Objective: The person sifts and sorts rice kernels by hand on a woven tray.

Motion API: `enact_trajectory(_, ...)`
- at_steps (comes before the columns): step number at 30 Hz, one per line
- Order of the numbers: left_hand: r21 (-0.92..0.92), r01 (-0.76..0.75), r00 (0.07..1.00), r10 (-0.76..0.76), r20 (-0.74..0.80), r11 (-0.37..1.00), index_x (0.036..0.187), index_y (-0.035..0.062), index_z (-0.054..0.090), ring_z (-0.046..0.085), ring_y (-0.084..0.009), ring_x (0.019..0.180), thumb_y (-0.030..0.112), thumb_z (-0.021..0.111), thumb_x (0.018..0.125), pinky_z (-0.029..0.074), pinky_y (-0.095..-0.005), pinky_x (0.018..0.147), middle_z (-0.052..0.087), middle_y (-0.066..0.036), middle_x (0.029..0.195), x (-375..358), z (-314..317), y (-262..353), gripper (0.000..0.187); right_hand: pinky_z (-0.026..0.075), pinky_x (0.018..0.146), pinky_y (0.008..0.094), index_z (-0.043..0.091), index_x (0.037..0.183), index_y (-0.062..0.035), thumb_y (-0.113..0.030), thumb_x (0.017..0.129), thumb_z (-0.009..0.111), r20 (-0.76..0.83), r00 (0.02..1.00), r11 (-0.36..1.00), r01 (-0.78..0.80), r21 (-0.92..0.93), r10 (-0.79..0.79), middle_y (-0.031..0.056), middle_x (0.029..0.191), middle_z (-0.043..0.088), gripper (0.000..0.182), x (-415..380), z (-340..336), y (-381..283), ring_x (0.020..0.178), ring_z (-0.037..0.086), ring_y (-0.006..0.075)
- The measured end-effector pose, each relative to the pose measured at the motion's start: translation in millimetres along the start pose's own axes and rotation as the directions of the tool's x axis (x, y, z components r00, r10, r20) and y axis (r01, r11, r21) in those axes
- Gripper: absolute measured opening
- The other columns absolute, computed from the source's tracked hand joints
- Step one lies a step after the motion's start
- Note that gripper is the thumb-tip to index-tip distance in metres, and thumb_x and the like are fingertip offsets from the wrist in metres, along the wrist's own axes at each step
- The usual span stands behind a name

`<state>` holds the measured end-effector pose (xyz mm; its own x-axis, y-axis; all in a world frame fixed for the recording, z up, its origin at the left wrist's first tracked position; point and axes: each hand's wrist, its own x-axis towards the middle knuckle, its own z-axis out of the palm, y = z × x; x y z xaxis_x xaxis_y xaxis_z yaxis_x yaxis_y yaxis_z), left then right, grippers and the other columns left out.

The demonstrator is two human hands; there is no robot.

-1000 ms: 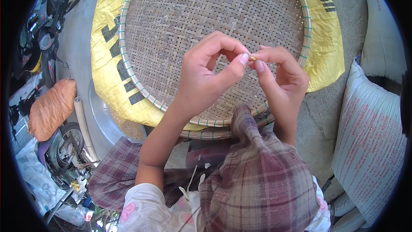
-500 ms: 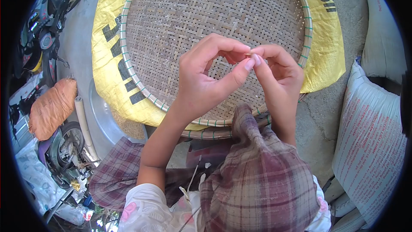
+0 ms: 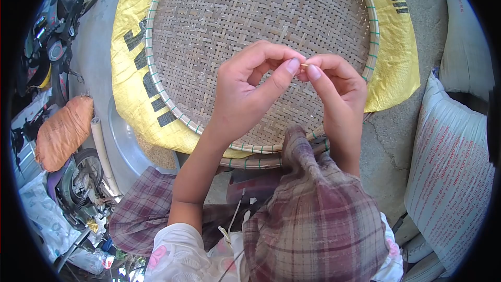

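Over a round woven bamboo winnowing tray [image 3: 219, 36], my two hands meet at the fingertips. Between them shows a tiny golden grain [image 3: 305, 65], which looks like unhusked rice. My left hand [image 3: 253, 86] pinches one end of it with thumb against index finger. The other end sits in the pinch of my right hand [image 3: 342, 86], its remaining fingers curled in. Small pale specks and bits lie scattered across the weave. Green ties run round the tray's rim.
Under the tray spreads a yellow printed sack [image 3: 133, 83]. A metal basin [image 3: 122, 141] with grain stands at left, beside a pole [image 3: 104, 151], an orange sack [image 3: 65, 133] and motorbikes [image 3: 62, 47]. Full white sacks [image 3: 449, 162] stand at right. Plaid cloth [image 3: 318, 209] covers my lap.
My left thumb has drawn back and up slightly from the right thumb, and the fingertips have parted a little. More of the grain shows between them.
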<state>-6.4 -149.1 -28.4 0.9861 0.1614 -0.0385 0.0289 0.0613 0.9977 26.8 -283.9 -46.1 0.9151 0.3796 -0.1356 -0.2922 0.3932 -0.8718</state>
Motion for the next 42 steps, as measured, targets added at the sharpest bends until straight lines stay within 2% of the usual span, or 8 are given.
enact_trajectory(5,-0.141,0.042,0.999,-0.041,0.004,0.989,0.092,-0.0036,0.060,0.061,-0.0129,0.085,0.004,0.053,0.087,0.050,-0.0242,0.074,0.060,-0.009,0.090,-2,-3,-2,0.011,0.045,0.076,0.0251,0.061,0.089,0.0029,-0.002,0.084,0.057,0.014,1.000,1.000,-0.003,0.019,0.002,0.0070,0.086,0.062,0.008,0,0,0,0.082,0.058,0.0116)
enact_trajectory(10,-0.269,0.066,0.996,-0.047,0.074,0.961,0.100,-0.0032,0.057,0.058,-0.0133,0.093,0.002,0.053,0.087,0.048,-0.0263,0.081,0.060,-0.009,0.096,-6,-3,-4,0.015,0.044,0.072,0.0246,0.061,0.089,0.0009,0.001,0.082,0.058,0.047,0.983,0.966,0.184,-0.184,-0.178,0.0067,0.082,0.060,0.008,1,-4,4,0.078,0.057,0.0118)
enact_trajectory(19,-0.183,0.005,0.999,-0.011,-0.030,0.983,0.099,-0.0035,0.057,0.059,-0.0136,0.093,-0.003,0.058,0.082,0.048,-0.0263,0.083,0.060,-0.010,0.097,-9,3,-4,0.017,0.044,0.069,0.0245,0.063,0.086,-0.0017,0.005,0.075,0.062,0.049,0.934,0.879,0.349,-0.324,-0.353,0.0054,0.078,0.059,0.014,3,-6,11,0.077,0.056,0.0133)
enact_trajectory(29,-0.025,0.067,0.996,-0.069,-0.062,0.997,0.095,-0.0029,0.060,0.061,-0.0114,0.084,0.001,0.061,0.082,0.049,-0.0237,0.075,0.063,-0.008,0.090,-8,3,1,0.014,0.041,0.068,0.0225,0.063,0.086,-0.0008,0.002,0.076,0.062,0.049,0.967,0.905,0.250,-0.343,-0.249,0.0051,0.077,0.058,0.011,3,-6,10,0.075,0.054,0.0116)
enact_trajectory(32,-0.005,0.066,0.995,-0.066,-0.076,0.998,0.093,-0.0026,0.060,0.060,-0.0101,0.081,0.003,0.061,0.083,0.049,-0.0220,0.072,0.063,-0.007,0.086,-7,4,2,0.011,0.042,0.069,0.0229,0.063,0.087,0.0002,0.002,0.078,0.062,0.015,0.989,0.962,0.145,-0.229,-0.146,0.0051,0.077,0.058,0.009,0,-3,6,0.076,0.056,0.0114)
enact_trajectory(34,-0.012,0.111,0.991,-0.111,-0.073,0.994,0.091,-0.0026,0.060,0.060,-0.0097,0.081,0.004,0.061,0.083,0.049,-0.0216,0.071,0.063,-0.007,0.086,-7,4,3,0.010,0.044,0.070,0.0234,0.062,0.087,0.0014,0.002,0.080,0.061,-0.003,0.998,0.997,0.066,-0.030,-0.066,0.0055,0.078,0.058,0.008,0,-1,5,0.076,0.057,0.0114)
enact_trajectory(41,-0.055,0.089,0.992,-0.093,-0.089,0.995,0.090,-0.0017,0.060,0.061,-0.0098,0.079,0.004,0.061,0.082,0.049,-0.0217,0.070,0.064,-0.006,0.084,-9,5,1,0.010,0.044,0.072,0.0229,0.062,0.088,0.0017,0.002,0.080,0.060,0.042,0.997,0.998,0.058,0.003,-0.058,0.0063,0.083,0.060,0.008,1,-4,6,0.078,0.057,0.0112)
enact_trajectory(42,0.062,0.034,0.995,-0.028,-0.095,0.997,0.089,-0.0010,0.061,0.062,-0.0110,0.078,0.004,0.062,0.081,0.049,-0.0225,0.069,0.064,-0.006,0.083,-10,3,-2,0.009,0.043,0.073,0.0229,0.062,0.088,0.0014,0.000,0.081,0.060,0.039,0.999,0.999,0.019,-0.044,-0.018,0.0059,0.084,0.060,0.007,1,-6,9,0.079,0.057,0.0109)
